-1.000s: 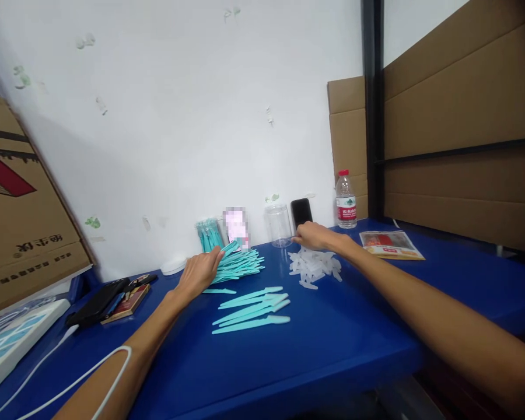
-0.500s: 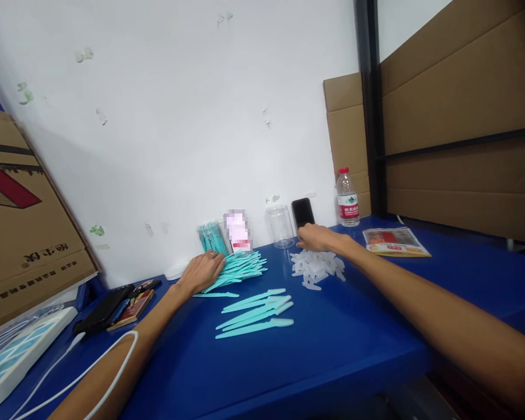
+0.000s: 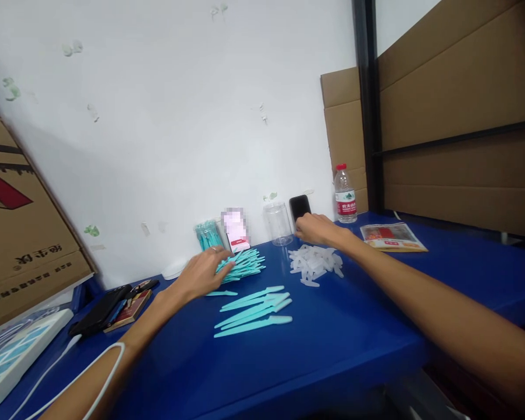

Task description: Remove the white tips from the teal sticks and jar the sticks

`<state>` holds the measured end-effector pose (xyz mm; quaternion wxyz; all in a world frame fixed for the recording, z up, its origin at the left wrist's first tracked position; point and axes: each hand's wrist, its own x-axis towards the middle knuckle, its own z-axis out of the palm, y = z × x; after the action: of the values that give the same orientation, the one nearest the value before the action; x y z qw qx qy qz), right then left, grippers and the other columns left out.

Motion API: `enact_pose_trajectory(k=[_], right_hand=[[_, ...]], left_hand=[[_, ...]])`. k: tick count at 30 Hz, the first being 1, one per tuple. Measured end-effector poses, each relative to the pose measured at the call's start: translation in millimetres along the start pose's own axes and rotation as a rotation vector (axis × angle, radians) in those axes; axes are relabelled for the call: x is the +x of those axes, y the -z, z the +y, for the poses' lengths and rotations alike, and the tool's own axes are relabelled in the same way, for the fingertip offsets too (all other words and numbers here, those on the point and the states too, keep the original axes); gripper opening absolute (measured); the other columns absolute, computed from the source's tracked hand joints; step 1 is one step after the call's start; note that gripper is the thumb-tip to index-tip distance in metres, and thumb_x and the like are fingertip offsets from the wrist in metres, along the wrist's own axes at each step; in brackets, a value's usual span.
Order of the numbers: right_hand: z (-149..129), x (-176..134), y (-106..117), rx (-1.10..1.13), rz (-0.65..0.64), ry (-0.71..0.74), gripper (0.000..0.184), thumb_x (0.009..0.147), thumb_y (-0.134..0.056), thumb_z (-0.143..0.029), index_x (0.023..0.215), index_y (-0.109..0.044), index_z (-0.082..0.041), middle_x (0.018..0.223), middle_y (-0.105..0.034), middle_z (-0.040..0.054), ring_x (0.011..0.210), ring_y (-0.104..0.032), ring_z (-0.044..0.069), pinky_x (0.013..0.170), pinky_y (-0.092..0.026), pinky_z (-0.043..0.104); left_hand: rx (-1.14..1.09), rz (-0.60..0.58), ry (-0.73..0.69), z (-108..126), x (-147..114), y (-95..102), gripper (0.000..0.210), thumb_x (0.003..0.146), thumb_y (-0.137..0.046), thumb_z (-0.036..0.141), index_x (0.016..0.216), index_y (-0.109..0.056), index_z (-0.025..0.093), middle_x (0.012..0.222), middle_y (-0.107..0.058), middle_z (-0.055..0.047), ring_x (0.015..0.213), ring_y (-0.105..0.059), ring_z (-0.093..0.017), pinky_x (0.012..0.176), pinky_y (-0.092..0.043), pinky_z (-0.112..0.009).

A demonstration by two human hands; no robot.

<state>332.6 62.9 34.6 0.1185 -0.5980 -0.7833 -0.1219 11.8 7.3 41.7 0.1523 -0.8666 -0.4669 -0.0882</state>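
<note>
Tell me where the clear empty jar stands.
The clear jar stands at the table's back by the wall, between the black phone and the teal-filled jar.

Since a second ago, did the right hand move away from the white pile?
Yes. The right hand lifted off the white plastic pieces and went back toward the black phone.

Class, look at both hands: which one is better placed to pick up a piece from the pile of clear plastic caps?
Probably the right hand: it hovers at the far edge of the clear cap pile. The left hand rests on the teal stick pile, farther away.
</note>
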Motion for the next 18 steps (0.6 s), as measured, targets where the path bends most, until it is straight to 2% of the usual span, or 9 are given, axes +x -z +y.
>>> enact_pose_trajectory(k=[2, 3, 5, 7, 9, 12, 15, 18], right_hand=[[-4, -2, 5, 0.011, 0.055, -0.001, 0.032, 0.09, -0.05, -0.032, 0.093, -0.07, -0.007, 0.092, -0.065, 0.0227, 0.086, -0.063, 0.03, 0.067, -0.04, 0.034], [-6, -3, 7, 0.022, 0.081, 0.005, 0.033, 0.091, -0.048, -0.032, 0.092, -0.069, -0.007, 0.09, -0.065, 0.0225, 0.085, -0.063, 0.029, 0.066, -0.039, 0.033], [-12, -5, 11, 0.045, 0.121, 0.027, 0.034, 0.092, -0.046, -0.032, 0.088, -0.069, -0.008, 0.086, -0.065, 0.0213, 0.08, -0.062, 0.028, 0.064, -0.036, 0.033], [-18, -6, 14, 0.067, 0.15, 0.058, 0.034, 0.092, -0.044, -0.031, 0.082, -0.069, -0.009, 0.081, -0.064, 0.0192, 0.073, -0.061, 0.025, 0.06, -0.034, 0.032], [-23, -8, 15, 0.091, 0.168, 0.084, 0.034, 0.091, -0.044, -0.032, 0.076, -0.068, -0.011, 0.076, -0.063, 0.0169, 0.066, -0.058, 0.022, 0.057, -0.031, 0.031], [-27, -8, 15, 0.13, 0.179, 0.109, 0.035, 0.091, -0.045, -0.033, 0.071, -0.066, -0.013, 0.07, -0.061, 0.0141, 0.063, -0.056, 0.02, 0.056, -0.028, 0.031], [-29, -8, 15, 0.174, 0.179, 0.128, 0.036, 0.09, -0.047, -0.035, 0.067, -0.065, -0.014, 0.066, -0.059, 0.012, 0.061, -0.054, 0.019, 0.056, -0.027, 0.031], [-33, -9, 14, 0.204, 0.19, 0.157, 0.036, 0.09, -0.049, -0.036, 0.065, -0.064, -0.014, 0.064, -0.058, 0.0102, 0.058, -0.051, 0.017, 0.055, -0.025, 0.03]], left_hand=[[-0.127, -0.161, -0.093, 19, -16, 9.5, 0.052, 0.091, -0.04, 0.056, 0.134, -0.051, 0.029, 0.134, -0.055, -0.007, 0.117, -0.054, -0.027, 0.092, -0.046, -0.036], [-0.148, -0.223, -0.128, 29, -23, 13.3, 0.061, 0.086, -0.048, 0.058, 0.141, -0.043, 0.031, 0.141, -0.049, -0.007, 0.123, -0.051, -0.028, 0.096, -0.044, -0.037], [-0.133, -0.328, -0.159, 44, -34, 18.6, 0.078, 0.078, -0.059, 0.058, 0.146, -0.035, 0.03, 0.15, -0.039, -0.009, 0.133, -0.04, -0.033, 0.104, -0.038, -0.04], [-0.096, -0.401, -0.163, 54, -34, 21.0, 0.084, 0.073, -0.064, 0.055, 0.146, -0.035, 0.026, 0.149, -0.038, -0.012, 0.136, -0.036, -0.036, 0.105, -0.035, -0.043], [-0.066, -0.446, -0.16, 61, -26, 21.2, 0.076, 0.071, -0.065, 0.049, 0.139, -0.045, 0.022, 0.14, -0.049, -0.015, 0.129, -0.044, -0.036, 0.1, -0.04, -0.043], [-0.064, -0.499, -0.14, 66, -8, 18.2, 0.053, 0.07, -0.064, 0.039, 0.119, -0.057, 0.02, 0.114, -0.063, -0.012, 0.101, -0.061, -0.03, 0.077, -0.048, -0.036], [-0.101, -0.564, -0.108, 68, 4, 13.2, 0.035, 0.073, -0.059, 0.033, 0.105, -0.056, 0.02, 0.093, -0.066, -0.007, 0.076, -0.061, -0.023, 0.056, -0.042, -0.029], [-0.056, -0.552, -0.143, 74, 2, 7.5, 0.02, 0.077, -0.053, 0.031, 0.093, -0.055, 0.019, 0.086, -0.064, -0.007, 0.07, -0.059, -0.022, 0.055, -0.039, -0.029]])
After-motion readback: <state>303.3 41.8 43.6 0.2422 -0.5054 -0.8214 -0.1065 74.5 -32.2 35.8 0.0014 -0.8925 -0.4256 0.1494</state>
